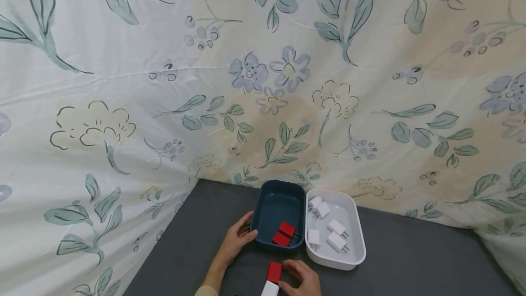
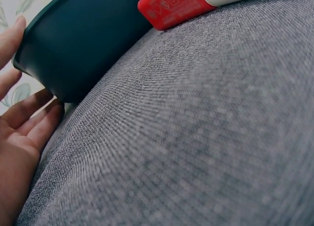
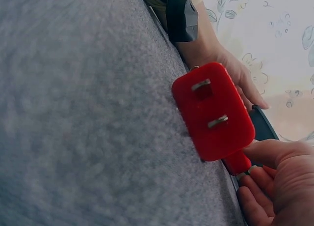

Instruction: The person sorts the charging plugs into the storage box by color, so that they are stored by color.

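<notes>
My left hand (image 1: 235,240) rests against the left side of a dark blue bin (image 1: 260,207), its thumb at the rim. Seen from the left wrist, its fingers lie fairly straight along the bin's outer wall (image 2: 78,44). Two red plug-in chargers (image 1: 286,229) lie inside that bin. On the table in front of it is another red charger (image 1: 274,272), end to end with a white charger (image 1: 270,288). My right hand (image 1: 302,278) pinches that red one between thumb and fingers. In the right wrist view a red plug face (image 3: 213,110) points two metal prongs at the camera.
A white bin (image 1: 356,223) stands against the blue bin's right side, with several white chargers (image 1: 337,241) in it. Dark grey cloth covers the table (image 1: 402,259). Floral fabric (image 1: 255,140) hangs along the back and left edges.
</notes>
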### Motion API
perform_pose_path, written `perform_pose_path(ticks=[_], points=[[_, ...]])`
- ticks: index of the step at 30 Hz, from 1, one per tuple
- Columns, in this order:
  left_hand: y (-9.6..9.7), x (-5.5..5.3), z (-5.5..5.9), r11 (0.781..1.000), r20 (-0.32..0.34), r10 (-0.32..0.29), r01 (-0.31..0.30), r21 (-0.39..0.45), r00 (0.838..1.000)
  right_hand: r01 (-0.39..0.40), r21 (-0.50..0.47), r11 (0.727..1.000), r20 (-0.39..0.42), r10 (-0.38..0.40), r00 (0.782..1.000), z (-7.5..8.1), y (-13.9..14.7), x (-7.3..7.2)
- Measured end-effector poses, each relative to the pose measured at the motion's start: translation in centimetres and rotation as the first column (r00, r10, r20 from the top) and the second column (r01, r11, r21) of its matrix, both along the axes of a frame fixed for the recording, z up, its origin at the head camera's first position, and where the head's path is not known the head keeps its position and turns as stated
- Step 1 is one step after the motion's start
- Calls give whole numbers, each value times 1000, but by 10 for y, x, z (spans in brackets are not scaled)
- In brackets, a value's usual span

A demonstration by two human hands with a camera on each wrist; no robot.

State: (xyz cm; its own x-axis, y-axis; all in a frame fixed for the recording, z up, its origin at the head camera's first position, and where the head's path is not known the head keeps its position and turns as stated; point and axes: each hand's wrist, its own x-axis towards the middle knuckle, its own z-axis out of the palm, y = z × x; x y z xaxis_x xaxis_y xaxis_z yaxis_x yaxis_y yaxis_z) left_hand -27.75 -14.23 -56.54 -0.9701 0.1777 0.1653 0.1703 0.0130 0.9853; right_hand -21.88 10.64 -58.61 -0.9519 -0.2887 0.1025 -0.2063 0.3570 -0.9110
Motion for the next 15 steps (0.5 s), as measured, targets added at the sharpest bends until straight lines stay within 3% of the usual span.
perform_pose_path(ticks=[8, 15], points=[[0, -9, -18, 999, -18, 49, -49, -16, 999, -4, 20, 1000, -14, 4, 1000, 1, 0, -1], [2, -10, -21, 998, -24, 60, -60, -12, 998, -31, 28, 999, -19, 31, 999, -2, 3, -2]])
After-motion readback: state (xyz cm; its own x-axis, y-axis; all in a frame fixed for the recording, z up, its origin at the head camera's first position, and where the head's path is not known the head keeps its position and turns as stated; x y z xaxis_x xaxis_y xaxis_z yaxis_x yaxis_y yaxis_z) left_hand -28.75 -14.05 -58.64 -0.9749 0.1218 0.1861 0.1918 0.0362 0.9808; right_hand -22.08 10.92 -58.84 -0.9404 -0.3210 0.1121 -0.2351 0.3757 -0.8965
